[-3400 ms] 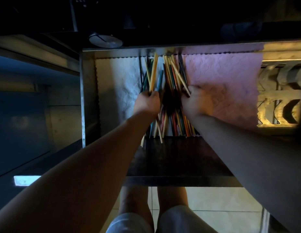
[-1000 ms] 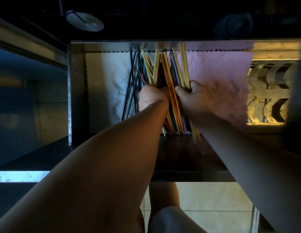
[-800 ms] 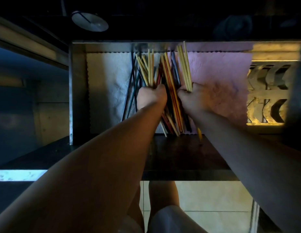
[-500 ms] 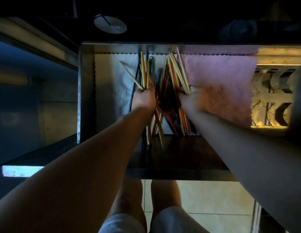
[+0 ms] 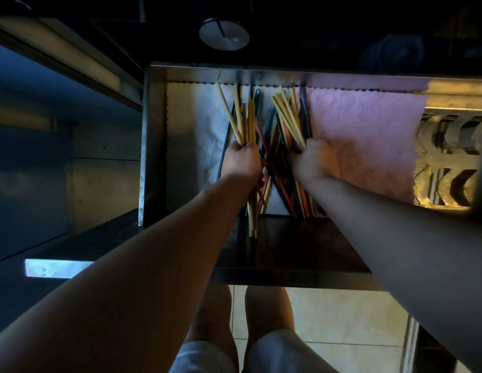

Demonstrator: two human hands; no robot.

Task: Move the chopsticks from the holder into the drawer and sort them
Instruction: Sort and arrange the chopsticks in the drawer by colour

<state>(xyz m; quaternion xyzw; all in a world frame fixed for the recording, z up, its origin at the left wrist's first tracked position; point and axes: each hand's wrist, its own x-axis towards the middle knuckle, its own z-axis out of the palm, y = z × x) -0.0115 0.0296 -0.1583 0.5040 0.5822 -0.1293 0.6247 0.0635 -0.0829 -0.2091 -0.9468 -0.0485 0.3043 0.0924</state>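
- Drawer (image 5: 153, 146): metal-walled and pulled open, with a dark front ledge along its near edge.
- White liner (image 5: 196, 135): crinkled sheet that covers the left part of the drawer floor, up to the left wall.
- Pink liner (image 5: 363, 135): textured sheet over the right part, reaching from the middle of the drawer toward the right edge.
- Left hand (image 5: 242, 161): inside the drawer, about at its middle. The fingers are clenched round a yellow bundle (image 5: 244, 119) of chopsticks. The far tips fan out toward the back wall, and the near ends stick out over the front ledge.
- Right hand (image 5: 314, 160): just beside the left one, at the inner edge of the pink liner. The fingers are wrapped round a second bundle (image 5: 287, 117) of mostly yellow sticks, which slants toward the back wall.
- Loose chopsticks (image 5: 273, 168): red, orange, dark and bluish ones lying crossed on the drawer floor between the two hands, where the liners meet. How many cannot be told in this dim light.
- Dark stick (image 5: 226, 141): lies on the white liner just left of the left hand.
- Round metal disc (image 5: 223, 33): on the dark surface beyond the back wall.
- Perforated metal rack (image 5: 447, 162): catches warm light at the right edge of the drawer, past the pink liner.
- Tiled floor (image 5: 342, 313): pale, showing below the front ledge.
- Legs (image 5: 215, 319): the person's own, bare to the knee, in light shorts (image 5: 277, 351).
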